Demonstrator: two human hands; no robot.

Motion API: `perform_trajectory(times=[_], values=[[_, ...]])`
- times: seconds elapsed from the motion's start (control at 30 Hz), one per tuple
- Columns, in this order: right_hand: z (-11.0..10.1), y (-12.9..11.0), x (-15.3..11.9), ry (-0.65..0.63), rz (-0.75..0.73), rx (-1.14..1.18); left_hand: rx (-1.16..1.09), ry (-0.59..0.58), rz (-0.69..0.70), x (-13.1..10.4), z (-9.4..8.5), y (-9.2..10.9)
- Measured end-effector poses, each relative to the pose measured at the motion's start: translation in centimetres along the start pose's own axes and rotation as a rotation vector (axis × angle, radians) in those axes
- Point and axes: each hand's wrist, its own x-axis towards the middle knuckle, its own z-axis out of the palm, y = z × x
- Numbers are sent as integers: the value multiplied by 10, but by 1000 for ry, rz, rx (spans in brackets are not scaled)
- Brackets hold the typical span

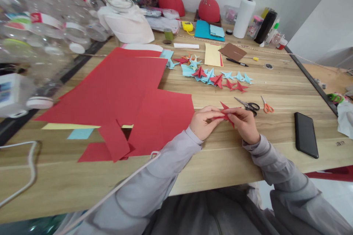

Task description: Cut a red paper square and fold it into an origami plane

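Between my two hands, just above the wooden table, is a red folded paper star (225, 112) with pointed tips. My left hand (206, 120) pinches its left side between thumb and fingers. From the right, my right hand (245, 123) pinches another part of it; the fingers partly hide the paper. Beyond my hands lies a group of finished paper stars, several red (217, 80) and several light blue (239, 77). Black-handled scissors (248, 105) rest right behind my right hand, with small orange-handled scissors (267, 105) beside them.
Large red paper sheets (116, 88) cover the table's left side, with cut red strips (113, 140) at their front edge. A black phone (306, 134) lies at right. Plastic bottles (46, 25) crowd the left. A white cable (110, 194) runs along my left sleeve.
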Motion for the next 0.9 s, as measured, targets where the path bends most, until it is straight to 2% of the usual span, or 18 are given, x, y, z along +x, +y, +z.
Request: perform_trajectory(times=[0.37, 0.63, 0.9], values=[[-2, 1, 2, 9, 78, 54, -35, -5, -30, 0, -2, -1], [-1, -1, 2, 26, 70, 11, -1, 4, -55, 1, 0, 5], [-3, 4, 3, 6, 70, 36, -34, -42, -37, 2, -3, 6]])
